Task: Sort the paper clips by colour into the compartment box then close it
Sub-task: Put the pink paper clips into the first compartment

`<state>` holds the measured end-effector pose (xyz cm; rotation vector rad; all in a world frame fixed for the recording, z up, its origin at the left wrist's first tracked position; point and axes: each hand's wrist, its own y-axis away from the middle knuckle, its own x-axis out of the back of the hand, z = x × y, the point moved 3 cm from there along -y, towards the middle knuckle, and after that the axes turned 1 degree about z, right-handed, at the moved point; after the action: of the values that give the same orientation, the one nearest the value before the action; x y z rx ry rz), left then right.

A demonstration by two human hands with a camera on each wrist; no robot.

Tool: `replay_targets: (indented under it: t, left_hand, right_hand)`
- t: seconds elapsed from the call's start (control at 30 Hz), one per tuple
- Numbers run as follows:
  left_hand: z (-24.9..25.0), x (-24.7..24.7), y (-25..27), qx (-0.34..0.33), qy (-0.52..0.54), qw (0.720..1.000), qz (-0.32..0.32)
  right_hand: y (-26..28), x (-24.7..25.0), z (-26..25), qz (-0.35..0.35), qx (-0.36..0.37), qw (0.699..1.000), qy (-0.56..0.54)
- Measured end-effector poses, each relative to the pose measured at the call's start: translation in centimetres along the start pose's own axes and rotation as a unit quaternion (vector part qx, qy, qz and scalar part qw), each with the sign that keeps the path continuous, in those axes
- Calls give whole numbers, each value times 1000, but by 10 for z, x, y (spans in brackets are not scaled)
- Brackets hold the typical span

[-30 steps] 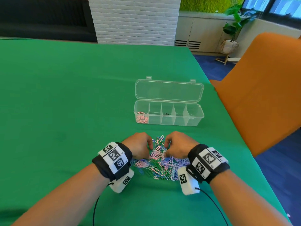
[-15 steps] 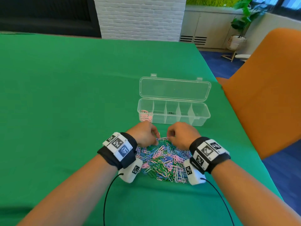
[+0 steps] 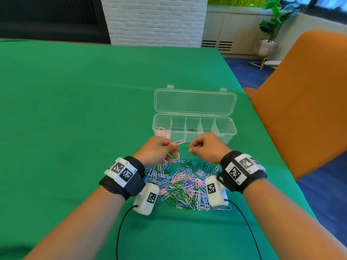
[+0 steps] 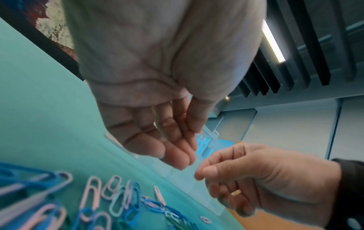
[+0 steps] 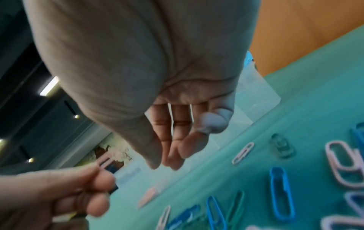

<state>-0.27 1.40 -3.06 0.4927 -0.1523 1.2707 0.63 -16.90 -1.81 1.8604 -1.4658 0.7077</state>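
While we sort pinks: step in hand, most of pile (image 3: 185, 186) unsorted on table
L hand (image 3: 156, 152): we pinch a pink clip (image 3: 177, 142), raised just short of box (image 3: 195, 128)
R hand (image 3: 207, 147): fingers curled; hold can't tell
Box: lid open, pinks in leftmost compartment
Next: we judge drop clip there
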Motion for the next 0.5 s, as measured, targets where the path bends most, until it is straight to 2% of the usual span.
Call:
replay_targets:
  t: [0.13, 0.23, 0.37, 0.5]
  left_hand:
    - [-5, 14, 6, 26, 84, 993, 83]
    - [-6, 19, 6, 41, 198, 969, 143]
    - [-14, 14, 8, 91, 346, 922, 145]
    - [-24, 4, 5, 141, 383, 904, 130]
  right_hand:
    - [-17, -27, -8, -33, -41, 997, 56]
    - [-30, -41, -14, -29, -72, 991, 110]
    - [-37, -46, -18, -32, -92, 987, 125]
    - [-29, -37, -22, -17, -91, 991, 94]
